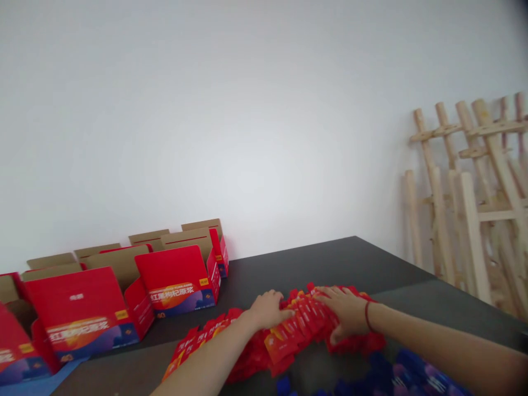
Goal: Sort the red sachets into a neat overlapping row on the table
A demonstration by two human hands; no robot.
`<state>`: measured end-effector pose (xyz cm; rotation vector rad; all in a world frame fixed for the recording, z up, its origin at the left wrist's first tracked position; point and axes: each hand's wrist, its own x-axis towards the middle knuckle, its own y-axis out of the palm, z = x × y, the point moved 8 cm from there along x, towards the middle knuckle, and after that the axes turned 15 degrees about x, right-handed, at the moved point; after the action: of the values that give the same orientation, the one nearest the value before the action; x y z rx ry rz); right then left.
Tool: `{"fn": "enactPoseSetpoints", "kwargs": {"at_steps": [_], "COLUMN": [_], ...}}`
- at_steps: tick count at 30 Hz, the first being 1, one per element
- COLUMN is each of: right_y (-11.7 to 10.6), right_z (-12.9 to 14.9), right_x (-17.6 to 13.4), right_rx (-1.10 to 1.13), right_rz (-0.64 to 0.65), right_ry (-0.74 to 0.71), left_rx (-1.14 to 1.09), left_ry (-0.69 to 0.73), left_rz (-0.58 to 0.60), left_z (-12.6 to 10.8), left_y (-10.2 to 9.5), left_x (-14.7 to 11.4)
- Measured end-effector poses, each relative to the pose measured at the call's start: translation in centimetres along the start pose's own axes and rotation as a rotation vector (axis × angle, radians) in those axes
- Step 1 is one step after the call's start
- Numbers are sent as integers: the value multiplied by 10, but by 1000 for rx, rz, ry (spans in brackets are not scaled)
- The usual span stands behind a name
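Observation:
A heap of red-and-orange sachets (303,322) lies on the dark table, with many of them standing in a tilted, overlapping row. My left hand (267,311) rests on the heap at the left end of this row, its thumb apart from its fingers. At the right end, my right hand (344,311) lies over the sachets with its fingers spread; a dark red band circles that wrist. More red sachets (206,335) fan out beyond my left forearm. Under my right forearm, blue sachets (406,374) are gathered near the bottom edge, slightly blurred.
Several open red cartons (177,280) with raised cardboard flaps stand in rows on the left. The black table (330,256) reaches back to a white wall (256,121). Wooden frames (470,192) lean at the right, beyond the table's edge.

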<state>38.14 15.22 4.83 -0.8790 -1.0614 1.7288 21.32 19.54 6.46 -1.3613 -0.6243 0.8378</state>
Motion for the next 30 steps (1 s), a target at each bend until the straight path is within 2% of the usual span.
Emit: {"fn": "enactPoseSetpoints", "kwargs": {"at_steps": [3, 5, 7, 10, 14, 17, 21, 24, 27, 30], "right_y": [-9, -10, -12, -14, -14, -8, 1, 4, 0, -3], "right_z": [-43, -63, -72, -73, -73, -81, -82, -76, -67, -59], "right_x": [-13, -18, -19, -16, -20, -27, -28, -26, -25, -25], "right_rx": [-16, 18, 68, 83, 10, -39, -90, -146, -142, -163], "right_rz": [59, 58, 30, 32, 114, 114, 54, 59, 75, 73], "right_ry": [173, 263, 303, 294, 287, 330, 264, 200, 163, 124], "left_rx": [-10, -29, -44, -51, -57, -83, -110, -92, -81, -69], "left_ry": [139, 208, 213, 181, 132, 154, 71, -35, -62, -52], "left_rz": [-20, -22, -25, -10, 71, 105, 67, 34, 37, 26], "left_z": [-47, -79, -103, -123, -124, -116, -94, -81, -81, -85], "left_y": [-5, -5, -2, 5, 13, 9, -2, -1, 7, 10], "left_x": [2, 8, 18, 36, 50, 56, 74, 88, 94, 88]}}
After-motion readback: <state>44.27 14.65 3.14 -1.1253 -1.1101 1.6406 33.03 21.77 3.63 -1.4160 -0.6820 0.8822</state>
